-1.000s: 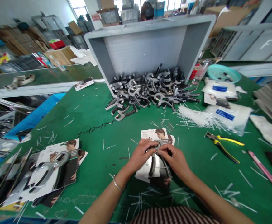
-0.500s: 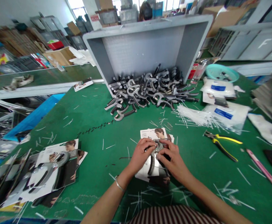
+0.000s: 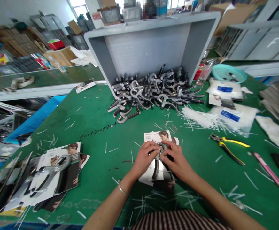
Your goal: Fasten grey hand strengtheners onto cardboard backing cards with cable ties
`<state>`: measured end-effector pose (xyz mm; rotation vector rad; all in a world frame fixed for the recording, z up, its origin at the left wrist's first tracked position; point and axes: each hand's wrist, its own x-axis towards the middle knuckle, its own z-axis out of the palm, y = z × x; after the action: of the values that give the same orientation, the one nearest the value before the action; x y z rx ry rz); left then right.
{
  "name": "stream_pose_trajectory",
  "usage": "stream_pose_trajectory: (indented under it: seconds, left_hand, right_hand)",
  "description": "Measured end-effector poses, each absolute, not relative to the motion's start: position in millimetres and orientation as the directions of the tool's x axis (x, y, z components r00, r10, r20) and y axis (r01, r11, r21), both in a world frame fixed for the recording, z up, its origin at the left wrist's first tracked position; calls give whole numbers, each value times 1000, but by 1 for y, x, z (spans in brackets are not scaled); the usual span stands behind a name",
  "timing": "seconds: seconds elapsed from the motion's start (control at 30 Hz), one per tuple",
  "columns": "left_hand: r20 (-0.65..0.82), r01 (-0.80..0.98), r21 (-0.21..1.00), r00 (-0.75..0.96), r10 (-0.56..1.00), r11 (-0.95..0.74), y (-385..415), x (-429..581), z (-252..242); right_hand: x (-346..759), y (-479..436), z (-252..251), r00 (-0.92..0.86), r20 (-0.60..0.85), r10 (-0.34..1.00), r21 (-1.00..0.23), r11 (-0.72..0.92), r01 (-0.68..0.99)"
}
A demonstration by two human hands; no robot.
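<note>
A grey and black hand grip exerciser (image 3: 157, 168) lies on a printed backing card (image 3: 149, 137) in front of me, handles toward me. My left hand (image 3: 147, 156) has its fingers bent onto the left side of the exerciser's round head. On the right side of that head, my right hand (image 3: 175, 158) curls its thumb and fingers inward. Fingers cover most of the head, so any small tie between them cannot be made out. More printed cards show under this one.
Many hand grip exercisers (image 3: 139, 92) spill from a tipped grey crate (image 3: 149, 48). Carded exercisers (image 3: 50, 175) are piled at left. To the right are white cable ties (image 3: 197, 118), yellow-black cutting pliers (image 3: 228, 148) and a pink knife (image 3: 272, 172). White tie scraps litter the green table (image 3: 93, 169).
The right hand's fingers have shifted slightly around the exerciser's head. My left hand keeps nearly the same place, and the view has moved a little.
</note>
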<state>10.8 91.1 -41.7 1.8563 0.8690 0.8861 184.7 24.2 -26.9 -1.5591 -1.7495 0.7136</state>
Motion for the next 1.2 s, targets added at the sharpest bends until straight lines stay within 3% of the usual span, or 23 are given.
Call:
stream_pose_trajectory:
  seconds: [0.4, 0.77, 0.9, 1.03, 1.2]
  left_hand:
    - [210, 198, 918, 488, 847, -342, 90, 11, -38]
    - [278, 227, 863, 533, 800, -451, 89, 8, -39]
    - [194, 202, 917, 529, 826, -344, 90, 7, -34]
    - [84, 240, 948, 445, 891, -209, 92, 10, -29]
    - [258, 313, 856, 432, 864, -412, 83, 18, -14]
  right_hand:
    - [186, 28, -27, -51, 123, 991, -790, 129, 599]
    - [185, 31, -27, 25, 92, 995, -844, 65, 533]
    - [184, 33, -28, 75, 89, 993, -857, 38, 515]
    - [186, 38, -30, -15, 116, 993, -831, 105, 546]
    - [190, 39, -35, -68, 158, 985, -806, 168, 568]
